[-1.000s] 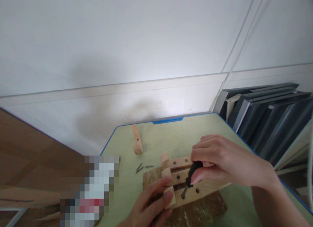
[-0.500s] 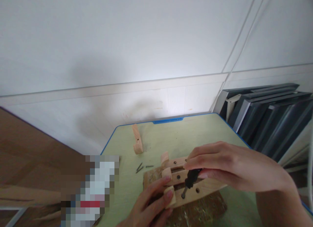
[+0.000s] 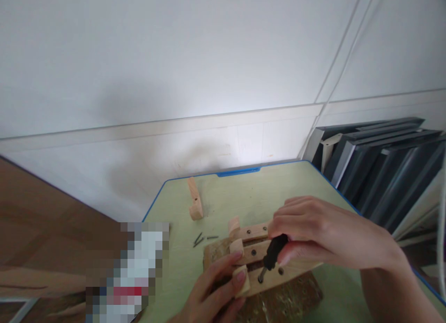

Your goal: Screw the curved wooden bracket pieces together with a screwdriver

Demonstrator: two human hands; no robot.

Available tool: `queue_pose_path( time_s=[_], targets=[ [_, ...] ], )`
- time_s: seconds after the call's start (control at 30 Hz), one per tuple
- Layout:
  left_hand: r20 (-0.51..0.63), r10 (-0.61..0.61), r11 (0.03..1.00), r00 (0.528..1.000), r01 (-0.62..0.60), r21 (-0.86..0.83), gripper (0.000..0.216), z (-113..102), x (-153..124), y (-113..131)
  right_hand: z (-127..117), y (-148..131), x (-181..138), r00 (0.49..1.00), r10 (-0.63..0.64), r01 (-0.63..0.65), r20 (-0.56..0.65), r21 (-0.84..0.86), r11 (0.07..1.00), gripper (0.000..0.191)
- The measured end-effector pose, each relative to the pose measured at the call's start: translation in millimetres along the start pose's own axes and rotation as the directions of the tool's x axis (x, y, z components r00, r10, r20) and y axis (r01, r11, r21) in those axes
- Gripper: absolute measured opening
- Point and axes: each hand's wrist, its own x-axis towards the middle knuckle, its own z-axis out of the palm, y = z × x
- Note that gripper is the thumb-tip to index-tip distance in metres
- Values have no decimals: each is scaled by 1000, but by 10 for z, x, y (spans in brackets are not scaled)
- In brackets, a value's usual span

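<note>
A wooden assembly of light slats [image 3: 259, 260] lies on a dark worn board [image 3: 289, 300] near the front of the green table [image 3: 251, 193]. My right hand [image 3: 320, 235] is closed around a black-handled screwdriver [image 3: 272, 255], its tip set in a hole of the nearest slat. My left hand [image 3: 212, 290] presses fingertips against the slats' left ends, holding the assembly still.
A loose curved wooden piece [image 3: 195, 200] stands further back on the table. A few dark screws [image 3: 204, 239] lie left of the board. Stacked grey panels [image 3: 379, 160] lean against the wall at right. A blurred patch sits at lower left.
My right hand's fingers stretched out over the screwdriver handle half a second ago and have now curled round it again. The left hand and the assembly have stayed put.
</note>
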Motion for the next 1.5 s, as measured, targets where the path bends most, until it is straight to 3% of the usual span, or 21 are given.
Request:
queue_pose_path(
  time_s=[0.27,0.63,1.5],
  targets=[
    [-5,-42,999,999,42,10,50,15,-21,17,21,33,8,999,52,-51,5,-82,995,28],
    [-5,-3,1000,1000,3,27,52,10,-10,-18,46,39,29,995,96,-96,-11,-143,985,31],
    [-17,-1,1000,1000,1,3,52,22,-17,9,34,5,35,992,126,-125,-1,-114,986,25]
  ],
)
